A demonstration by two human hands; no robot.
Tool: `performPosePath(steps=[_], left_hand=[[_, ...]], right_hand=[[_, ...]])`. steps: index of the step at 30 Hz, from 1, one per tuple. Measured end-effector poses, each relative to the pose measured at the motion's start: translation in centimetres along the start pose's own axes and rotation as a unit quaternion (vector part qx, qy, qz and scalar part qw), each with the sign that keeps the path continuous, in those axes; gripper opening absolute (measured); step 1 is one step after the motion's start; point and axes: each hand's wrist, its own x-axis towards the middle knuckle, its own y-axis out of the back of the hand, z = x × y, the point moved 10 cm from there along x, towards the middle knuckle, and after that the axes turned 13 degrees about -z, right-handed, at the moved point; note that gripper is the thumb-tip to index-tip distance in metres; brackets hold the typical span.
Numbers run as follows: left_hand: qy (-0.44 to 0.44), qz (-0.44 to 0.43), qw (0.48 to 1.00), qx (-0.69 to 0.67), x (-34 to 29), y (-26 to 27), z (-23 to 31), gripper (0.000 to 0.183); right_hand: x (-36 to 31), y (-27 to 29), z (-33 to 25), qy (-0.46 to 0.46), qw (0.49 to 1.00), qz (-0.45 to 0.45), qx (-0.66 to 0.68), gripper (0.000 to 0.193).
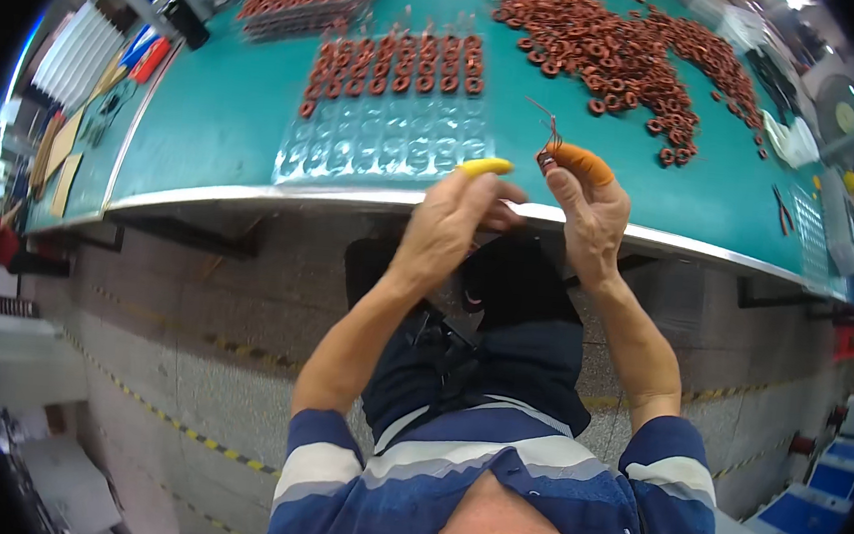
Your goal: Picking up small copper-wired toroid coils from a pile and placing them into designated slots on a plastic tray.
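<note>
Pinched in the right hand [597, 215], one wired coil [546, 160] sits right of the clear tray [372, 142]; the left hand [449, 209], seemingly holding nothing, is by the tray's near-right corner. Probably light, leads [555, 133] fragile: grasp its body.

Your clear tray [387, 143] looks like thin, glossy plastic, while the green tabletop [214, 110] has a smooth, faintly shiny surface, trimmed with a bright, metallic-looking edge strip [542, 213]. Your yellow finger cover [487, 166] and orange finger cover [586, 163] look like smooth rubber, your striped shirt [573, 457] is matt cloth, and the red-brown rings [614, 51] show a dull, coppery finish.
</note>
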Motion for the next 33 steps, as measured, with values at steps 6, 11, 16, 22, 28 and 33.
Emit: performPosePath(steps=[6,11,16,22,28,33], left_hand=[[-0.062,0.019,0.965,-0.253,-0.8,-0.8,-1.9,0.029],[-0.05,0.025,0.984,-0.167,-3.2,2.3,0.0,0.023],[-0.006,-0.007,0.99,-0.14,-3.0,1.5,-0.6,0.017],[-0.03,-0.067,0.994,-0.078,-3.6,0.0,-1.0,0.022],[-0.049,-0.077,0.996,-0.015,-5.0,-2.2,-0.3,0.031],[-0.036,-0.042,0.99,0.132,-2.8,-1.7,-0.1,0.018]], right_hand=[[-1.5,-4.1,-1.6,0.049,0.986,-0.042,-0.156,0.023],[-1.6,-7.0,-0.1,-0.025,0.982,-0.167,0.087,0.035],[-2.0,-4.1,1.0,-0.13,0.986,-0.068,0.082,0.04],[-2.3,-5.4,0.4,-0.12,0.984,-0.122,-0.046,0.023],[-2.8,-4.8,1.3,-0.107,0.985,-0.123,-0.064,0.025],[-2.7,-1.9,0.8,-0.155,0.926,-0.139,-0.315,0.026]])
